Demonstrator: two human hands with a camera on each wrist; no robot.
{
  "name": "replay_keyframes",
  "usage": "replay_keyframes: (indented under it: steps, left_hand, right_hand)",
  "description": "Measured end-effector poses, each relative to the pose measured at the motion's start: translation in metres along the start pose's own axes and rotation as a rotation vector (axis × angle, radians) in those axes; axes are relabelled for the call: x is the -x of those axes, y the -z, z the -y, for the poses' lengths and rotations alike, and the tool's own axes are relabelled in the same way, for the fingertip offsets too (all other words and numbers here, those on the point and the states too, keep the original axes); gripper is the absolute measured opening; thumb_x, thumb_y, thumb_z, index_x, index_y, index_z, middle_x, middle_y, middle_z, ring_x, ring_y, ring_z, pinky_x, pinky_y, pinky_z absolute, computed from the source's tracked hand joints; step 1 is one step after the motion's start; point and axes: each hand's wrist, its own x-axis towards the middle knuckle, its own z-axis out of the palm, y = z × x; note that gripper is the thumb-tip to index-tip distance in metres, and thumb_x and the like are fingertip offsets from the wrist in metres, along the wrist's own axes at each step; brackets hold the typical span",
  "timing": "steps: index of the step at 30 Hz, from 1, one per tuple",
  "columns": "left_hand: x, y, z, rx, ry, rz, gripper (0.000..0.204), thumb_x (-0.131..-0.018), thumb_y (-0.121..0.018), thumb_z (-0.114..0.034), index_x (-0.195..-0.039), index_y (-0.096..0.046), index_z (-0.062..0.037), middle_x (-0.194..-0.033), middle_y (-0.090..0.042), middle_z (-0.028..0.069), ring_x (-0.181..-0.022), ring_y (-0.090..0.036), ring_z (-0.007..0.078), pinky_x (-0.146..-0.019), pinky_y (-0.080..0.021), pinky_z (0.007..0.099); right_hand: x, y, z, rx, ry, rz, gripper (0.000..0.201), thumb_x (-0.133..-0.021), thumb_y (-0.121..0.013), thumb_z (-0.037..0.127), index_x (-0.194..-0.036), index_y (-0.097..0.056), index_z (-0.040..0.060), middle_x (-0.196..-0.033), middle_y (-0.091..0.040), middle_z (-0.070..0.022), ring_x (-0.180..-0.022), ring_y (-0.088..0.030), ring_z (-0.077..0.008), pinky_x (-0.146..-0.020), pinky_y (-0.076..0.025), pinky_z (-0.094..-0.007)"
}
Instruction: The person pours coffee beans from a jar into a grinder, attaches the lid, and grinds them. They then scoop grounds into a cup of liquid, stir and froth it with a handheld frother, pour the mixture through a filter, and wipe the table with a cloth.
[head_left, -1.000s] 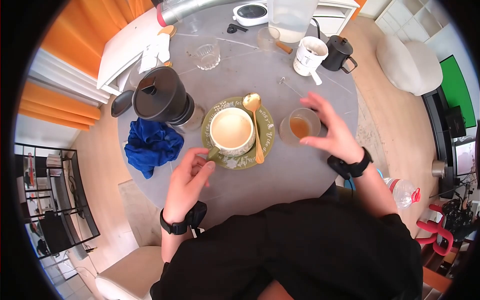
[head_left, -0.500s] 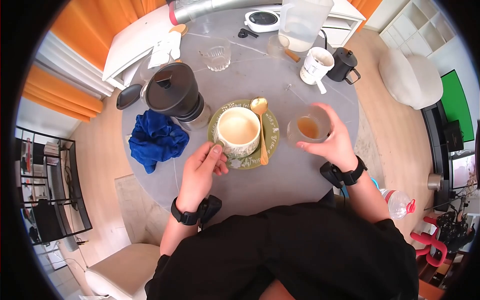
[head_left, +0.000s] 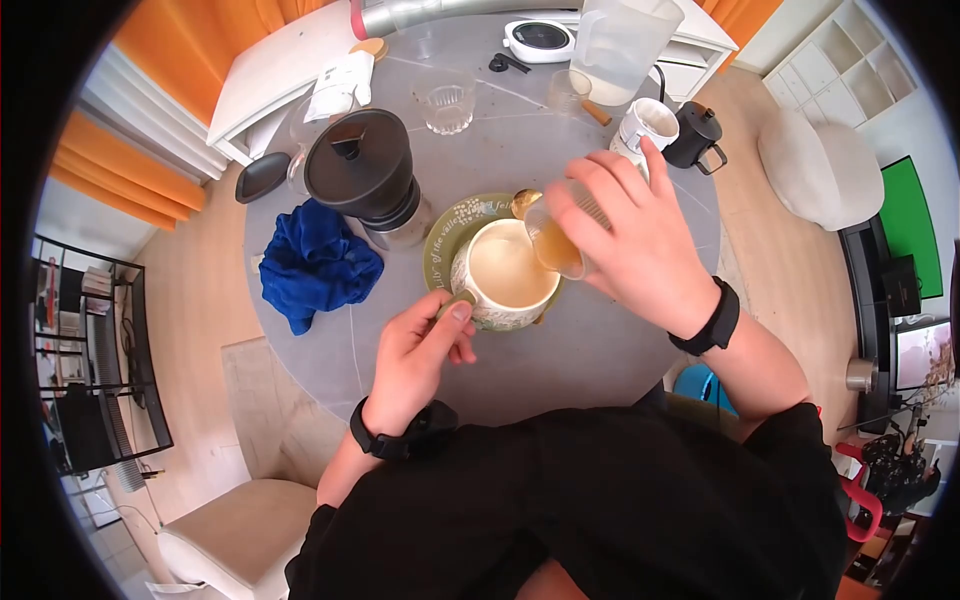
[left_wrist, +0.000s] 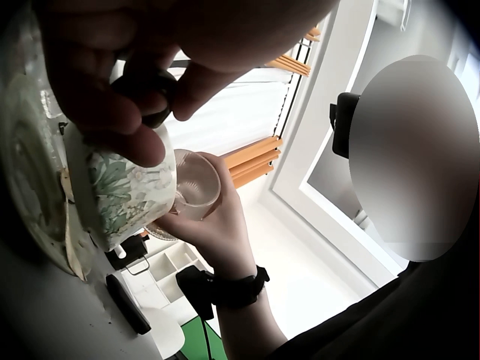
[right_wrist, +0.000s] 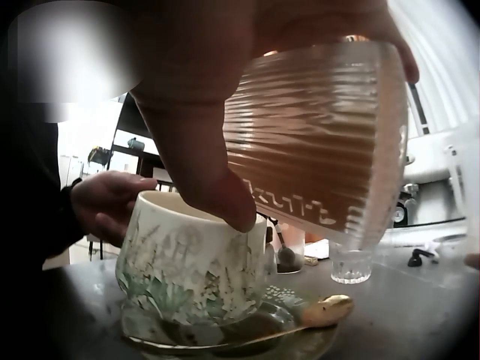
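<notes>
A floral cup (head_left: 512,268) with creamy liquid stands over the green saucer (head_left: 440,243); its near side looks slightly raised in the head view. My left hand (head_left: 418,345) pinches the cup's green handle. My right hand (head_left: 640,240) grips a ribbed glass (head_left: 556,240) of brownish liquid, tilted at the cup's right rim. In the right wrist view the ribbed glass (right_wrist: 322,135) leans beside the cup (right_wrist: 191,259), and a golden spoon (right_wrist: 328,310) lies on the saucer.
Left of the saucer are a black-lidded grinder (head_left: 360,170) and a blue cloth (head_left: 318,265). Behind stand a clear glass (head_left: 447,106), a white scale (head_left: 540,41), a large pitcher (head_left: 622,50), a white cup (head_left: 652,122) and a black kettle (head_left: 694,137).
My right hand has taken hold of the ribbed glass, lifted it and brought it left to the cup, tilting it. My left hand has closed on the cup's handle, and the cup has shifted on the saucer.
</notes>
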Motion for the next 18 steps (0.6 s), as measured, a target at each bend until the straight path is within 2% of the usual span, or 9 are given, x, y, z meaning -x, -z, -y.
replay_keyframes:
  steps: [1,2,4,8,11,13,14,16,18]
  left_hand:
    - [-0.001,-0.001,0.001,0.001,0.001,0.000,0.027,-0.106,-0.051,-0.022,-0.092,-0.061,-0.0019,-0.081,-0.064,0.0035,-0.066,-0.061,0.0119,-0.064,-0.046,0.0258]
    - [-0.001,-0.001,0.001,0.039,0.003,-0.002,0.027,-0.105,-0.053,-0.023,-0.091,-0.062,-0.0015,-0.079,-0.063,0.0025,-0.066,-0.061,0.0103,-0.063,-0.046,0.0248]
    - [-0.002,-0.002,0.001,0.078,0.006,-0.002,0.027,-0.104,-0.056,-0.023,-0.090,-0.063,-0.0010,-0.076,-0.063,0.0014,-0.066,-0.062,0.0086,-0.062,-0.046,0.0239]
    - [-0.002,-0.003,0.000,0.088,0.008,0.018,0.027,-0.105,-0.055,-0.023,-0.089,-0.063,-0.0016,-0.076,-0.063,0.0011,-0.065,-0.061,0.0085,-0.061,-0.046,0.0241]
    - [-0.002,-0.003,0.001,0.099,0.012,0.033,0.028,-0.105,-0.055,-0.023,-0.088,-0.062,-0.0018,-0.076,-0.062,0.0012,-0.064,-0.061,0.0085,-0.061,-0.045,0.0241]
    - [-0.001,-0.004,0.002,0.101,0.013,0.047,0.028,-0.105,-0.055,-0.023,-0.087,-0.062,-0.0019,-0.076,-0.062,0.0012,-0.064,-0.061,0.0084,-0.060,-0.045,0.0241]
    - [-0.001,-0.004,0.002,0.119,0.017,0.053,0.028,-0.105,-0.054,-0.023,-0.087,-0.062,-0.0019,-0.076,-0.062,0.0013,-0.064,-0.061,0.0085,-0.060,-0.045,0.0239]
    - [0.000,-0.004,0.003,0.138,0.020,0.058,0.028,-0.105,-0.054,-0.023,-0.087,-0.061,-0.0020,-0.076,-0.062,0.0014,-0.063,-0.061,0.0086,-0.060,-0.046,0.0238]
    - [0.001,-0.002,0.005,0.139,0.024,0.080,0.029,-0.105,-0.053,-0.023,-0.088,-0.061,-0.0019,-0.076,-0.063,0.0016,-0.063,-0.062,0.0091,-0.060,-0.046,0.0237]
  right_hand:
    - [-0.001,-0.002,0.000,0.067,0.054,-0.051,0.047,-0.071,-0.075,0.015,-0.115,-0.058,0.0130,-0.118,-0.057,-0.0080,-0.114,-0.056,-0.0251,-0.102,-0.039,-0.0699]
    - [-0.002,-0.003,0.001,0.066,0.054,-0.049,0.047,-0.071,-0.075,0.015,-0.115,-0.058,0.0130,-0.118,-0.057,-0.0080,-0.114,-0.056,-0.0251,-0.102,-0.039,-0.0699]
    - [-0.003,-0.002,0.000,0.157,0.132,-0.093,0.035,-0.077,-0.067,0.013,-0.111,-0.059,0.0137,-0.116,-0.058,-0.0061,-0.114,-0.056,-0.0225,-0.103,-0.038,-0.0708]
    - [-0.003,-0.001,0.001,0.180,0.177,-0.084,0.040,-0.078,-0.068,0.007,-0.115,-0.061,0.0176,-0.119,-0.059,-0.0045,-0.115,-0.059,-0.0231,-0.109,-0.031,-0.0698]
    - [0.000,-0.010,0.000,0.230,0.262,-0.161,0.040,-0.079,-0.069,0.008,-0.116,-0.060,0.0212,-0.119,-0.059,-0.0018,-0.115,-0.059,-0.0200,-0.112,-0.028,-0.0697]
    - [0.001,-0.018,-0.002,0.249,0.369,-0.275,0.042,-0.081,-0.070,0.008,-0.118,-0.059,0.0239,-0.121,-0.059,0.0004,-0.117,-0.059,-0.0166,-0.116,-0.025,-0.0682]
    - [0.003,-0.021,-0.002,0.251,0.370,-0.276,0.042,-0.081,-0.070,0.008,-0.118,-0.059,0.0239,-0.121,-0.059,0.0004,-0.117,-0.059,-0.0166,-0.116,-0.025,-0.0682]
    - [0.004,-0.026,-0.002,0.319,0.424,-0.404,0.037,-0.083,-0.066,0.011,-0.116,-0.054,0.0209,-0.122,-0.057,0.0029,-0.122,-0.054,-0.0138,-0.120,-0.024,-0.0628]
    - [0.008,-0.029,-0.003,0.281,0.400,-0.415,0.037,-0.084,-0.066,0.013,-0.118,-0.054,0.0215,-0.123,-0.058,0.0023,-0.122,-0.053,-0.0144,-0.120,-0.024,-0.0625]
